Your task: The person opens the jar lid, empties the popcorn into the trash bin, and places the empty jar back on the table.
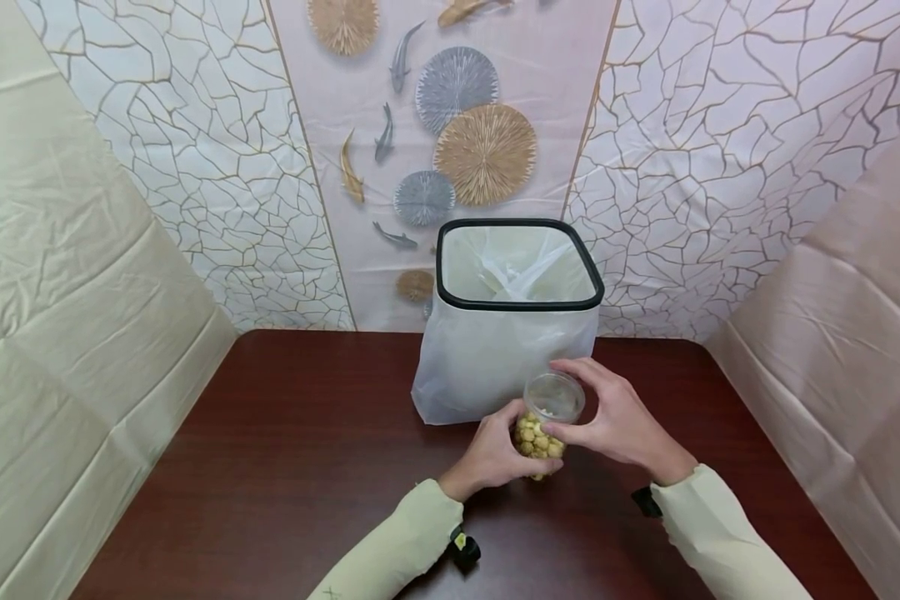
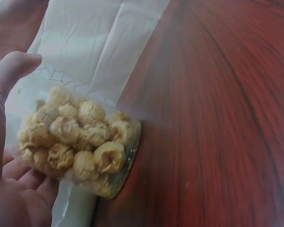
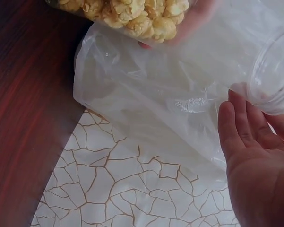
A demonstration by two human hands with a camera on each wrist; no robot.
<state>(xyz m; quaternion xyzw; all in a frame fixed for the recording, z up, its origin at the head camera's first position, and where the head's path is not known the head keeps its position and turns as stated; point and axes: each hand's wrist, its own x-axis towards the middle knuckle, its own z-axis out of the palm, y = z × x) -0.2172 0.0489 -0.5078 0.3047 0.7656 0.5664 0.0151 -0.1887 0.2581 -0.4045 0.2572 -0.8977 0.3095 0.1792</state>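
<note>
My left hand [image 1: 491,450] grips a clear plastic jar [image 1: 527,446] of caramel-coloured popcorn [image 2: 80,137], thumb on the near side. The jar stands on or just over the table; the left wrist view shows its base close to the wood. Between the thumb and fingers of my right hand [image 1: 622,417] is a clear round lid [image 1: 555,393], which hides the jar's mouth in the head view. From the right wrist camera, the lid [image 3: 274,75] is apart from the jar [image 3: 127,16], and the right fingers [image 3: 236,127] touch its rim.
Right behind the hands stands a white trash bin with a black rim [image 1: 521,306], lined with a translucent bag [image 1: 450,375] that hangs over its outside. The dark red wooden table [image 1: 292,467] meets patterned cloth at the back and beige cloth walls [image 1: 67,333] at the sides.
</note>
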